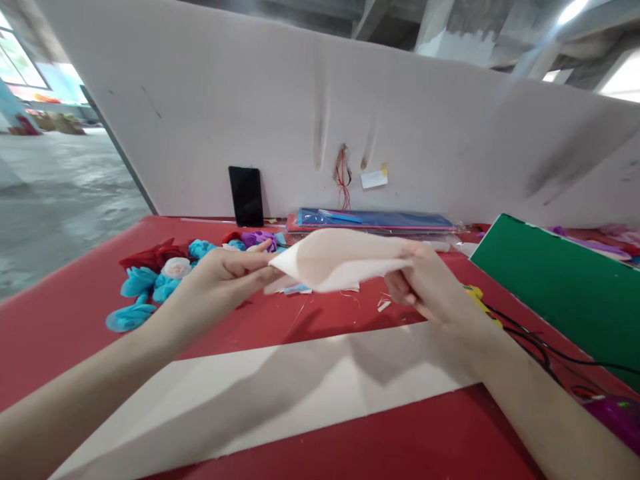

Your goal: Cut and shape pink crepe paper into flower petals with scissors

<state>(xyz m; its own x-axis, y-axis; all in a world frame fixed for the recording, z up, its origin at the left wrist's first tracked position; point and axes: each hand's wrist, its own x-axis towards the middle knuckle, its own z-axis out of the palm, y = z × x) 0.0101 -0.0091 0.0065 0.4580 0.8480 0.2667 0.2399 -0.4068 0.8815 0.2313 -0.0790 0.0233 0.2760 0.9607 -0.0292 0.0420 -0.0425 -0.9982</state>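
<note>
Panel (pixel 225 100) spread across 12 o'clock, pretty scuffed, with pretty much everything under it taken up by a red table (pixel 400 440). Going by a clock centred on the sheet (pixel 340 250), a long pale strip (pixel 250 400) is laid flat around 6 to 7, and a green board (pixel 565 293) is parked at 3.

The sheet itself is held up off the table, loosely curled. Its 9 o'clock tip is pinched by the left hand (pixel 225 273), and its 3 o'clock end is clamped in the right hand (pixel 433 277).

Weak spot's probably that left tip, since so little is gripped: if it slipped, the curl could be lost. A crease or tear could be caused by over-pulling, tbh; it looks thin.

Flowers (pixel 165 287) are heaped at 9, a phone (pixel 246 197) is propped at 10, and tiny scraps (pixel 384 305) are scattered around 4 to 5, so bits could be picked up if the sheet were dropped there.
</note>
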